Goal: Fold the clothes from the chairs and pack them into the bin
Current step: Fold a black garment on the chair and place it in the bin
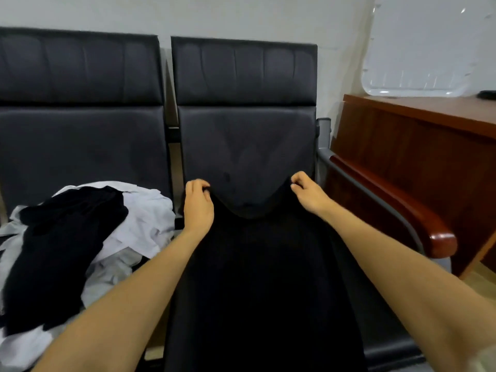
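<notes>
Two bare arms reach in from the bottom edge, left forearm (128,291) and right forearm (402,277), flanking a plain black cloth garment (257,277) that runs down between them toward the camera. Left hand (198,205): fingers curled, pinching the garment's far edge at its left corner. Right hand (308,193): thumb and curled fingers nipping the far edge at its right corner. Hands apart, roughly level; the edge between them sags in a shallow curve. The garment lies spread over the seat of a black padded leather-look chair (244,73), whose backrest stands just beyond the hands. Type of garment: cannot tell, the fabric is too dark to show seams. Left of the left hand, on the seat of a second black padded chair (80,76), sits a loose heap: crumpled white shirts (145,218) underneath, a rumpled black piece (61,237) draped on top. The heap's edge lies just beside the left wrist; contact cannot be told. Right of the right hand, a grey metal chair frame (324,135) carries a glossy red-brown wooden armrest (397,210). Farther right, a red-brown wooden desk (418,130) with a small dark object (487,94) on top, too cut off to identify. Behind the desk, a white rounded-corner panel (418,49) stands against the pale grey wall (188,12), which runs behind both backrests.
</notes>
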`<state>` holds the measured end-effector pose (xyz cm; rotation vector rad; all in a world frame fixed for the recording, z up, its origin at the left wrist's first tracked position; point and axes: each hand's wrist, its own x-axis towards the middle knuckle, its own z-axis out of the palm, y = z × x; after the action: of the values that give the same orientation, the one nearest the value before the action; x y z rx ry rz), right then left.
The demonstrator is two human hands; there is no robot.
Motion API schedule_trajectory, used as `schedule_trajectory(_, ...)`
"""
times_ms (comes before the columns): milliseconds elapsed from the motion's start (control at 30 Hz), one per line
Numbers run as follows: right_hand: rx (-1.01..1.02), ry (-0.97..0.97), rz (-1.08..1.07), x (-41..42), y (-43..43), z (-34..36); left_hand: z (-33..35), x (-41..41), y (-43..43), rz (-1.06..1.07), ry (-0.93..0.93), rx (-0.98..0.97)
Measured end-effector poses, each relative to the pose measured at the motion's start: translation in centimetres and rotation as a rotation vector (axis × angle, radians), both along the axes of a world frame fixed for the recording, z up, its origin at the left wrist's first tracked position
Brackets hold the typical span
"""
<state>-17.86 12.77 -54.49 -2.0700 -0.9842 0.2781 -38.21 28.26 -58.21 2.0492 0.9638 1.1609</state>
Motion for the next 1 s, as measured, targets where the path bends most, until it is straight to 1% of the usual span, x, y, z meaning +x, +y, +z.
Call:
schedule_trajectory(33,-0.012,0.07,0.031,1.0,0.9,-0.8,-0.4,0.7,0.8,-0.072,0.094,0.004)
schedule_trajectory(67,-0.045,0.143,0.059,1.7,1.6,-1.8,-0.9,1.2,1.2,-0.141,0.232,0.015)
schedule_trajectory(100,-0.111,0.162,0.07,2.0,2.2,-3.1,-1.8,1.6,1.1,-0.178,0.379,0.062)
schedule_trajectory(133,-0.207,0.107,0.061,2.0,2.5,-4.8,-3.2,1.8,0.5,-0.186,0.509,0.146)
schedule_trajectory(167,-0.31,-0.008,0.039,1.5,2.6,-6.7,-5.1,1.8,-0.5,-0.183,0.627,0.232)
schedule_trajectory(200,-0.383,-0.138,0.025,0.8,2.5,-8.7,-6.8,1.4,-1.7,-0.191,0.755,0.274)
schedule_trajectory(233,-0.412,-0.242,0.029,-0.2,2.1,-10.6,-8.4,0.8,-2.9,-0.214,0.882,0.262)
schedule_trajectory(267,-0.418,-0.301,0.034,-1.2,1.6,-12.3,-9.8,0.2,-4.0,-0.232,0.988,0.2)
schedule_trajectory(333,-0.48,-0.318,0.027,-3.4,0.3,-14.8,-11.8,-0.8,-5.0,-0.242,1.103,0.072)
schedule_trajectory(433,-0.597,-0.288,0.0,-4.3,-1.4,-16.5,-12.6,-0.7,-4.8,-0.243,1.088,0.052)
schedule_trajectory(533,-0.643,-0.273,-0.018,-3.0,-1.7,-16.3,-12.6,-0.6,-4.8,-0.234,1.051,0.069)
schedule_trajectory(600,-0.657,-0.273,-0.02,-2.1,-1.5,-16.1,-12.9,-1.0,-5.0,-0.223,0.987,0.117)
schedule_trajectory(633,-0.66,-0.27,-0.019,-1.9,-1.4,-16.1,-13.0,-1.4,-5.2,-0.213,0.925,0.151)
schedule_trajectory(700,-0.658,-0.263,-0.013,-1.6,-1.1,-16.1,-12.8,-2.6,-5.6,-0.153,0.675,0.176)
schedule_trajectory(733,-0.668,-0.258,-0.008,-1.4,-1.0,-16.0,-12.5,-3.2,-5.7,-0.081,0.562,0.152)
schedule_trajectory(767,-0.686,-0.249,-0.004,-1.3,-0.9,-15.8,-12.0,-3.9,-5.8,0.012,0.509,0.104)
schedule_trajectory(800,-0.711,-0.238,0.001,-1.4,-0.9,-15.5,-11.5,-4.7,-5.9,0.098,0.531,0.025)
schedule_trajectory(833,-0.733,-0.231,0.006,-1.6,-0.9,-15.1,-11.1,-5.5,-6.0,0.161,0.597,-0.079)
schedule_trajectory(900,-0.713,-0.267,0.001,-2.8,-1.0,-14.4,-10.5,-6.8,-6.0,0.191,0.754,-0.265)
schedule_trajectory(967,-0.56,-0.347,0.003,-5.0,-1.6,-13.6,-9.7,-7.7,-6.5,0.134,0.889,-0.386)
schedule_trajectory(1000,-0.473,-0.375,0.024,-6.3,-2.0,-13.4,-9.3,-8.0,-6.8,0.101,0.948,-0.416)
